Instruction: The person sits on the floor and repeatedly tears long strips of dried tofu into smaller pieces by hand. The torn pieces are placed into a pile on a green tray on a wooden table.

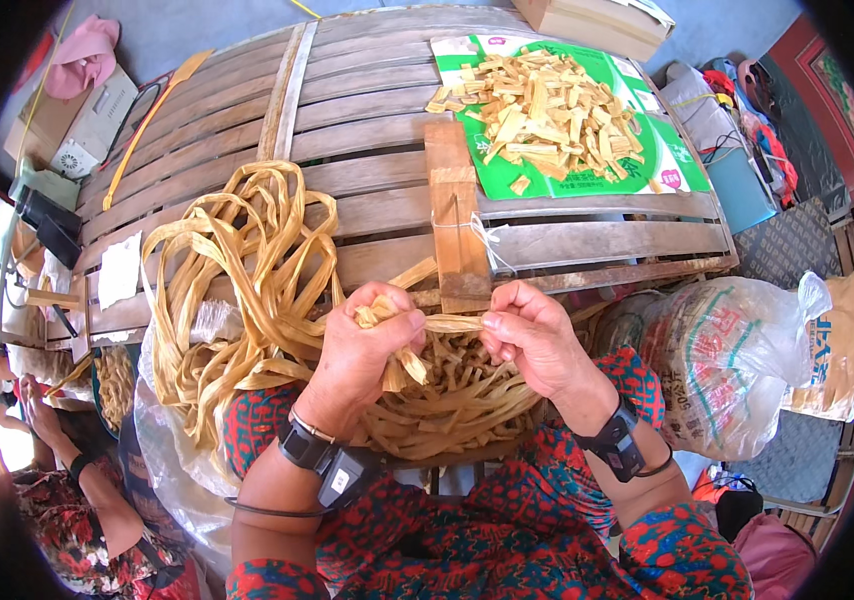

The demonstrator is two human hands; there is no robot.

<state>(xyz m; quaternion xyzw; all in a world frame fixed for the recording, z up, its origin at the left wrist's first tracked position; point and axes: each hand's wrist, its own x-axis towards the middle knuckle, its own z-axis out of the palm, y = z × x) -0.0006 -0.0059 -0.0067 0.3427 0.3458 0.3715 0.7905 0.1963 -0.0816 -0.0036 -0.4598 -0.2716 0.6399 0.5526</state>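
Observation:
My left hand (367, 341) is closed around a small bunch of tan, dried fibrous strips (410, 365). From it one flat strip (453, 323) stretches across to my right hand (530, 341), which pinches its end between thumb and fingers. Just beyond my hands, a wooden block (464, 255) with a thin upright spike or blade is tied by white string to the slatted table (374, 259). Below my hands, many strips and short pieces (449, 424) fill a round container at my lap. A tangled heap of long strips (247, 262) lies left of my left hand.
Short cut pieces (547, 112) are piled on a green and white printed cardboard sheet (502, 176). A large plastic sack (719, 360) stands at right. Another person's hands (40, 412) are at far left, beside a container of pieces (115, 382). A cardboard box (595, 26) sits at the far edge.

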